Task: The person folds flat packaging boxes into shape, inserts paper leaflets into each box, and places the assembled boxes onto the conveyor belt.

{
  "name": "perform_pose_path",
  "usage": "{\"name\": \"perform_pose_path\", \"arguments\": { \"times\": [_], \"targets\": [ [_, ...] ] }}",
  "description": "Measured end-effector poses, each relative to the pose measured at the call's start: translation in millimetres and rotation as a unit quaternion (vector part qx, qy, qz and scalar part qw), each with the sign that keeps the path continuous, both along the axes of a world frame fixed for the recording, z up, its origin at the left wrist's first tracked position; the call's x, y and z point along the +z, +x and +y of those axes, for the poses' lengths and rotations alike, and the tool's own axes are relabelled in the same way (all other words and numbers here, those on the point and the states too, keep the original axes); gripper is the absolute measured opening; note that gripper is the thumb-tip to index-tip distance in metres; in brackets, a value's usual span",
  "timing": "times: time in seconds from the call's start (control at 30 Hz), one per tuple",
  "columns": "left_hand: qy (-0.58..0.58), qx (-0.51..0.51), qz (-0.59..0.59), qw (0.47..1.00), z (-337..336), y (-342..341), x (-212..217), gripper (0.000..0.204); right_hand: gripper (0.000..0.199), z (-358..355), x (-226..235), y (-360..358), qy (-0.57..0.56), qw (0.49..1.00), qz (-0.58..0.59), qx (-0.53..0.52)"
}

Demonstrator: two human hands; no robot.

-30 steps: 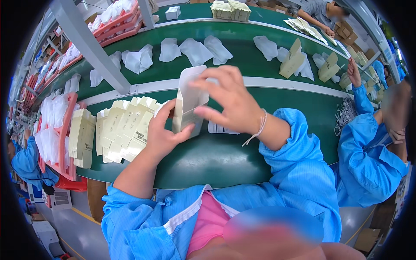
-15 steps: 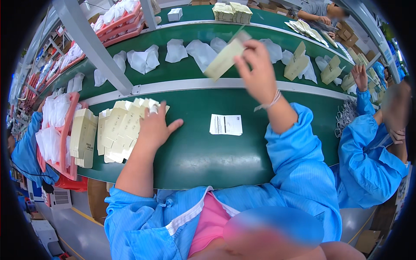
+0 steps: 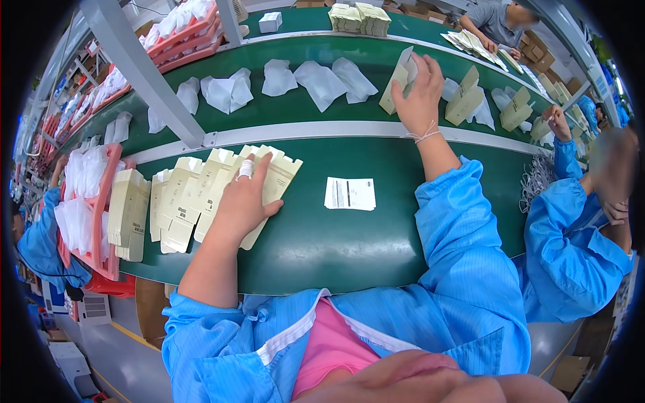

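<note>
Cream box (image 3: 389, 101) stands on green belt (image 3: 262, 115), upper right of middle. Long side runs up, leaning a bit right. Right hand (image 3: 422, 97) just right of box, much nearer than left hand; fingers bent and loose, thumb in front of box; cannot tell if touching. Left hand (image 3: 243, 205), left of middle, lies spread on flat boxes (image 3: 178, 201), not closed. Top one slants toward upper right. White papers (image 3: 351, 193) near middle. White bags (image 3: 319, 84) on belt, left of box.

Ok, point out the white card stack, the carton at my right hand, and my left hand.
White card stack (image 3: 350, 194): head view, middle of its top face.
Carton (image 3: 391, 94): head view, cream side panel.
Left hand (image 3: 245, 200): head view, back of hand.
</note>
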State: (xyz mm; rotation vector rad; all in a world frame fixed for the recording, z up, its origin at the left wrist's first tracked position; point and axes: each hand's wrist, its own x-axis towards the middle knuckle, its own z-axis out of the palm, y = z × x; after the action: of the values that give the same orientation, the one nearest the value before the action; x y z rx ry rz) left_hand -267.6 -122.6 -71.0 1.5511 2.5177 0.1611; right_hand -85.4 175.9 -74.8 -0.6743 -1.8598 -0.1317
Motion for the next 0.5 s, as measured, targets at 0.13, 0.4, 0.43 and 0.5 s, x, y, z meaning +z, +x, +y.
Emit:
{"name": "perform_pose_path", "arguments": {
  "times": [0.13, 0.4, 0.43, 0.5],
  "targets": [
    [0.015, -0.045, 0.002, 0.999, -0.6, 2.8, 4.5, 0.098, 0.061, -16.4, 4.4, -7.5, 0.018, 0.997, -0.017, 0.079],
    [0.268, -0.069, -0.127, 0.952, 2.0, 16.2, 19.4, 0.105, 0.087, -88.1, 5.6, -23.0, -0.276, 0.861, -0.073, 0.421],
    [0.339, -0.099, -0.151, 0.923, 2.9, 17.5, 18.3, 0.107, 0.099, -102.8, 2.5, -25.7, -0.375, 0.755, -0.055, 0.535],
    [0.359, -0.157, -0.156, 0.907, -0.1, 20.3, 15.5, 0.109, 0.111, -127.3, 1.7, -27.7, -0.461, 0.620, -0.036, 0.633]
  ]
}}
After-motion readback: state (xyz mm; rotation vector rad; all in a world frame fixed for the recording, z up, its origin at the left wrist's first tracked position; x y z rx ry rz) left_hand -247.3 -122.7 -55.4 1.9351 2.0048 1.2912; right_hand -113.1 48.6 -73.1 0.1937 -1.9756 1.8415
